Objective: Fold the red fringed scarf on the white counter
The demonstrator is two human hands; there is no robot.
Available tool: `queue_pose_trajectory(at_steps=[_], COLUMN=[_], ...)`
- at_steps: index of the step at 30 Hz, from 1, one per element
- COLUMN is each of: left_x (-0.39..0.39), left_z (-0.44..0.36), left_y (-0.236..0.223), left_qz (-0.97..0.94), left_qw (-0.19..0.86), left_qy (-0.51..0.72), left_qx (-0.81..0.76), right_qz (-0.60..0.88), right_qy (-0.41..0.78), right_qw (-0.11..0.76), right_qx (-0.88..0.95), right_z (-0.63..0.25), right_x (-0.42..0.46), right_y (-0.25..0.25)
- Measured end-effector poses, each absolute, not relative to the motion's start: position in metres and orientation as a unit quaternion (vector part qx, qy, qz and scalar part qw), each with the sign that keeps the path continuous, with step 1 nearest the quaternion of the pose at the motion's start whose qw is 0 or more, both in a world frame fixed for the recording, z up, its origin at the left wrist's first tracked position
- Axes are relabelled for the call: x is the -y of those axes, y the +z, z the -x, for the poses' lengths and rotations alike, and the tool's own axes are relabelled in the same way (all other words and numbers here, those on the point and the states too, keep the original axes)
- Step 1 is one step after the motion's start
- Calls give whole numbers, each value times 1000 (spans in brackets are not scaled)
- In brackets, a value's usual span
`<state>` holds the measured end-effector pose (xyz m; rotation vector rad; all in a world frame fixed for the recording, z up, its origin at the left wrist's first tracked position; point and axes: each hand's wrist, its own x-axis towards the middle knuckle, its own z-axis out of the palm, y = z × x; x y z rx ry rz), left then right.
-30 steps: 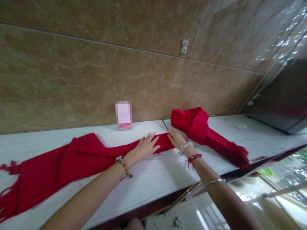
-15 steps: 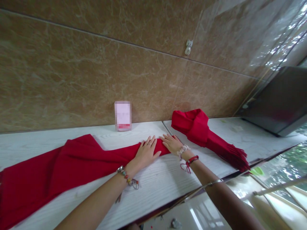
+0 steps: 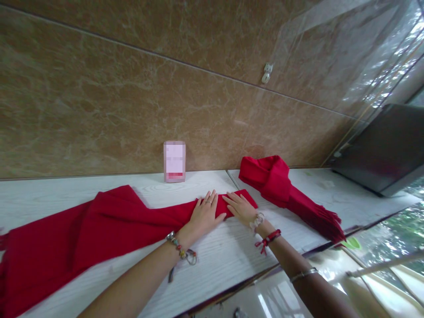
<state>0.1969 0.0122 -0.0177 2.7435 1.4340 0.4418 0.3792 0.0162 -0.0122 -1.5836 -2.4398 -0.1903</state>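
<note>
Where covered by left hand (image 3: 203,217) and right hand (image 3: 242,209), flat and grasping nothing, cannot see the long red scarf (image 3: 115,229), spread along the table (image 3: 228,256), cut off at left; cannot read pixelated pink box (image 3: 174,161) beyond.

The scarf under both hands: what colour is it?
That scarf is plain red, clearest in the head view.

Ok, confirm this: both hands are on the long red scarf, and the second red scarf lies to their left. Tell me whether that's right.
The left hand and right hand are on the long red scarf, as you say, but the second red scarf lies to their right, not their left: the head view shows it.
</note>
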Motion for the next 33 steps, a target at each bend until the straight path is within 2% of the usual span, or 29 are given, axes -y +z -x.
queue_pose_trajectory(at_steps=[6, 10, 14, 17, 26, 33], left_x=[-13, -12, -10, -9, -7, -4], left_z=[-195, -195, -195, -194, -194, -194], left_y=[-19, -18, -15, -14, -13, -13], left_qz=[-879, -877, -872, -872, -873, -866], left_qw=[13, 21, 29, 23, 14, -13], left_qy=[135, 140, 140, 142, 137, 137], left_qx=[-457, -460, -467, -468, -467, -481], right_qz=[620, 664, 591, 529, 663, 592], right_qy=[-58, -46, -71, -42, -50, -66], right_qw=[57, 70, 124, 93, 47, 40], right_qx=[780, 743, 794, 843, 745, 802], right_z=[-405, -423, -404, -386, -410, -379], right_x=[-18, -25, -16, -6, -13, -2], right_y=[-15, -5, -4, -11, -5, -7])
